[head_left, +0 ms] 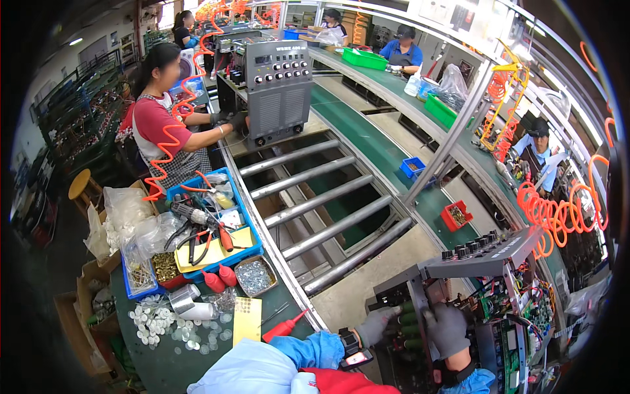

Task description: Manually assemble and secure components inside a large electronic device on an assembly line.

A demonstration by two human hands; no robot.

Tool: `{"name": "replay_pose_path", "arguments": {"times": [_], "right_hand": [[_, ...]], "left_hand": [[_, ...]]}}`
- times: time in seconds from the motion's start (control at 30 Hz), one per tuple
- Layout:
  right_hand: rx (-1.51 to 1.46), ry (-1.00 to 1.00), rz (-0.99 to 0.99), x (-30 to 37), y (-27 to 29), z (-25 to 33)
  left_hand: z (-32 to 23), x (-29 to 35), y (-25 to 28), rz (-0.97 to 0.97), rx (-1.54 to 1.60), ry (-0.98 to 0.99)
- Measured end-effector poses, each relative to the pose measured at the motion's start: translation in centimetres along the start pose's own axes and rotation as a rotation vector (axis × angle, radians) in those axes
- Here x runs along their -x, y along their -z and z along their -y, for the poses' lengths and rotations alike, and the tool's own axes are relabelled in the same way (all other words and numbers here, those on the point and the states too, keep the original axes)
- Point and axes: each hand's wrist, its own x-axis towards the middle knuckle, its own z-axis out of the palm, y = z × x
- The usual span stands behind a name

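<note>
An opened grey machine housing point(453, 268) stands at my lower right, its inside showing green circuit boards point(535, 303) and dark green cylinders point(408, 320). My left hand point(377, 327), in a grey glove, reaches in from the left with bent fingers at the cylinders. Anything pinched there is too small to make out. My right hand point(449, 330), gloved too, bends over the inner edge beside the cylinders. Its fingers look curled, and what they grip is hidden. A red squeeze bottle point(283, 329) with a pointed tip lies near my left sleeve.
Left, a blue tray point(257, 251) holds pliers point(201, 246) and other tools. Beside it are a box of small metal parts point(256, 276) and scattered pale discs point(154, 320). Ahead, metal rollers point(315, 211) lead to a finished-looking grey machine point(279, 92), handled by a co-worker point(161, 118). Orange coiled hoses point(558, 210) hang right.
</note>
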Motion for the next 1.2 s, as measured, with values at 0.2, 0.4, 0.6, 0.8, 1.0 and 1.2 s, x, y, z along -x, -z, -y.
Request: {"name": "replay_pose_path", "arguments": {"times": [0.2,0.4,0.6,0.8,1.0,1.2], "right_hand": [[-0.191,-0.049,0.02,0.2,0.9,0.3],[-0.3,0.009,0.015,0.1,0.9,-0.6],[-0.197,0.054,0.01,0.0,0.7,-0.7],[-0.062,0.127,0.039,-0.4,0.7,-0.8],[-0.108,0.106,0.055,-0.6,0.6,-0.9],[-0.119,0.067,-0.023,-0.3,-0.3,-0.6]], "left_hand": [[-0.1,0.1,0.1,0.001,0.022,0.04],[-1.4,2.2,-1.3,-0.058,-0.129,-0.023],[-1.9,3.1,-1.9,-0.11,-0.182,-0.005],[-0.2,0.6,-0.4,0.005,0.011,0.021],[0.4,-0.2,0.3,0.016,0.038,0.046],[0.4,-0.2,0.1,-0.038,-0.011,0.03]]}}
